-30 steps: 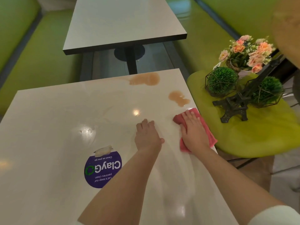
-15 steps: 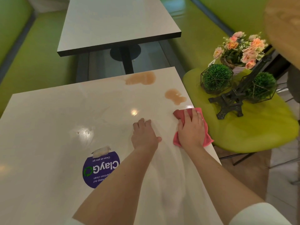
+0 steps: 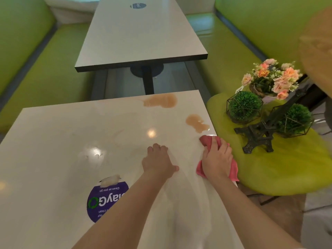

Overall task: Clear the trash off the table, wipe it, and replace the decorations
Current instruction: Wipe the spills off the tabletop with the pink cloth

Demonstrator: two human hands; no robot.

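Observation:
My right hand (image 3: 217,159) presses a pink cloth (image 3: 207,141) flat on the white table (image 3: 53,141) near its right edge. Just beyond the cloth lies a brown spill (image 3: 196,123), and a larger brown spill (image 3: 160,101) sits at the far edge. My left hand (image 3: 158,161) rests on the tabletop with fingers curled, holding nothing. On the green chair seat (image 3: 280,173) to the right stand the decorations: a pot of pink flowers (image 3: 273,79), two green ball plants in wire frames (image 3: 244,106) (image 3: 296,119) and a dark Eiffel tower model (image 3: 260,135).
A round purple sticker (image 3: 106,200) with a torn top edge is stuck on the table near my left forearm. A second grey table (image 3: 140,33) stands beyond, between green benches (image 3: 45,72). A wooden round tabletop (image 3: 318,42) juts in at the upper right.
My right hand has slid the pink cloth forward along the right edge, closer to the nearer brown spill. The left hand has stayed in place on the table.

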